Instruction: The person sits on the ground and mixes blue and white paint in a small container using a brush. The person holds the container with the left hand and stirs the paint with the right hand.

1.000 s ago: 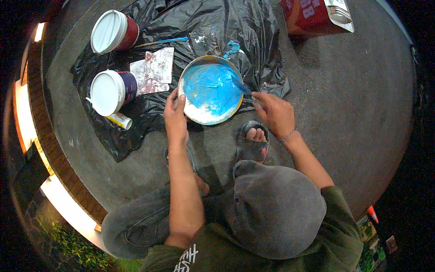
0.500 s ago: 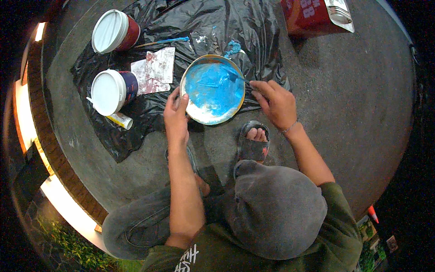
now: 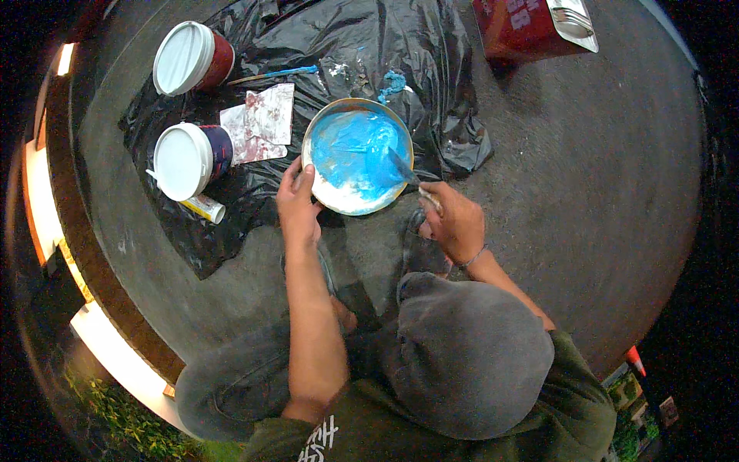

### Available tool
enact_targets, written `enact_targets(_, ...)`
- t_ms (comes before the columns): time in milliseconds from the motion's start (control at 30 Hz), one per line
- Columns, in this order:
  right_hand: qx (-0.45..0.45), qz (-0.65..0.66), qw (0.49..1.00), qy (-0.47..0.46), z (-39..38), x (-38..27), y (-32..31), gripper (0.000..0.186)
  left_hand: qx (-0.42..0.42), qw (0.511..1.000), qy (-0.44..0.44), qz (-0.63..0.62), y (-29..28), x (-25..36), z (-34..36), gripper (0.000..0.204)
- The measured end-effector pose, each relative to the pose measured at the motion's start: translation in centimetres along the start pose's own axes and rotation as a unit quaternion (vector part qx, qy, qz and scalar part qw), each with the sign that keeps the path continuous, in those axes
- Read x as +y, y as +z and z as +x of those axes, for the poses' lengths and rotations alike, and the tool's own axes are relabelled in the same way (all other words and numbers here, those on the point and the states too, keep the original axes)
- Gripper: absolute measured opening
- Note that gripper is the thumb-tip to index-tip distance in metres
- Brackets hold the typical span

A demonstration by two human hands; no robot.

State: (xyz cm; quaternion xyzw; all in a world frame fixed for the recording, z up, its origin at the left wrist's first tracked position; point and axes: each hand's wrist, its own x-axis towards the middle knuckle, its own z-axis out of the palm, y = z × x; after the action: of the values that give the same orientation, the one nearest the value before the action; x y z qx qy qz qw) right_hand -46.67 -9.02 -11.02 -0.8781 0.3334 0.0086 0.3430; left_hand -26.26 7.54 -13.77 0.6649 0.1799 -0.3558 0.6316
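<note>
My left hand is closed on the lower left edge of a shallow round pan, thumb over its rim. Blue paste covers most of the inside, with white patches toward the lower side. At the pan's right, my right hand is wrapped round the handle of what looks like a putty knife. Its flared blade reaches over the rim, and the tip touches the blue paste.
A black plastic sheet covers the ground, bearing a blue-tipped stick, stained papers and blue smears. Two lidded tubs and a yellow-white tube lie left. A red box-like container stands far right.
My right hand has moved down and left toward me, bringing the putty knife's blade along the pan's right side. My left hand still holds the pan in nearly the same place.
</note>
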Motion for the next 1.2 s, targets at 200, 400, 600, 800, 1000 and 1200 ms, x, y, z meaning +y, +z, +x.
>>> enact_targets(200,0.036,0.052,0.996,-0.06,-0.3,-0.2,0.1,0.03,-0.006,1.0,0.007,-0.013,0.2,0.4,-0.1,0.053)
enact_targets(400,0.072,0.084,0.989,-0.094,2.5,-0.4,-1.6,0.028,-0.026,0.999,0.021,-0.006,0.7,1.5,-0.8,0.055)
enact_targets(600,-0.03,0.012,0.999,0.035,3.2,0.3,-1.7,0.028,-0.034,0.999,0.032,0.002,1.2,2.1,-1.4,0.055)
enact_targets(800,-0.043,0.017,0.996,0.074,3.4,0.4,-1.9,0.026,-0.022,0.999,0.033,0.028,1.4,2.5,-1.4,0.054)
enact_targets(1000,0.011,0.1,0.994,0.05,3.7,0.8,-1.9,0.027,-0.036,0.998,0.05,0.007,1.3,2.1,-1.1,0.056)
enact_targets(1200,-0.031,0.066,0.996,0.058,3.6,1.0,-1.7,0.027,-0.043,0.998,0.046,0.017,1.2,2.2,-1.1,0.057)
